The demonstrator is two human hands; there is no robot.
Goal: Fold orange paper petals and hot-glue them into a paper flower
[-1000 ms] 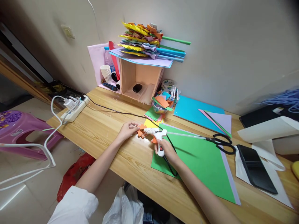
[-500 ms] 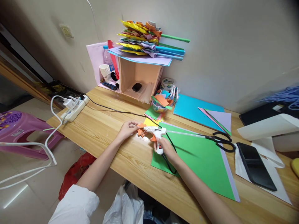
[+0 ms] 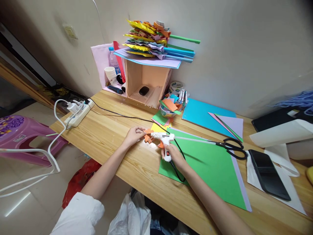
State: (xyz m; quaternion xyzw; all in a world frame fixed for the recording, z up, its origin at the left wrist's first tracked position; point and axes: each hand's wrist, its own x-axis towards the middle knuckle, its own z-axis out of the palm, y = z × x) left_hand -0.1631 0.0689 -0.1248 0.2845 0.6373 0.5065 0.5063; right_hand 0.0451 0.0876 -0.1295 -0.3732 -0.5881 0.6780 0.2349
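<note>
Head view: right hand (image 3: 175,157) clenched around glue gun (image 3: 163,139), left hand (image 3: 133,135) pinching orange paper piece (image 3: 147,135).

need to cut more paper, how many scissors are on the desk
1: black-handled scissors lying across the green sheet, right of the right hand. Others may be hidden.

— Hands?
— Two: left hand (image 3: 134,135), right hand (image 3: 174,156).
— Tools?
— One glue gun (image 3: 164,141), one pair of scissors (image 3: 233,149).
— Electronics?
— One phone (image 3: 268,174), one power strip (image 3: 78,114).
— Paper cut-outs in hand?
— One orange paper shape (image 3: 147,134).
— Anything else?
— One water bottle (image 3: 112,60), one stool (image 3: 19,137), one wooden box (image 3: 133,81), one roll of tape (image 3: 176,87).
</note>
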